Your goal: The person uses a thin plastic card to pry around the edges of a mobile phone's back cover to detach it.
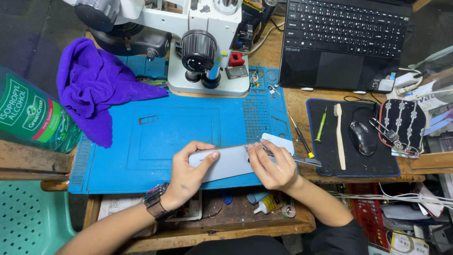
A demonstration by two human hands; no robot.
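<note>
Two hands work one phone [226,163], which lies back up at the near edge of the blue mat [122,141] on the counter [297,101]. My left hand [186,172] grips its left end. My right hand [273,165] pinches tweezers [302,160] against its right end, beside a white card [278,141].

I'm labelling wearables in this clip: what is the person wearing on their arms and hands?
Both hands are bare, with no gloves. The left hand has a dark wristwatch with a reddish edge on its wrist and a small dark mark on its back. The right hand has a bare forearm; a black sleeve begins near the elbow.
</note>
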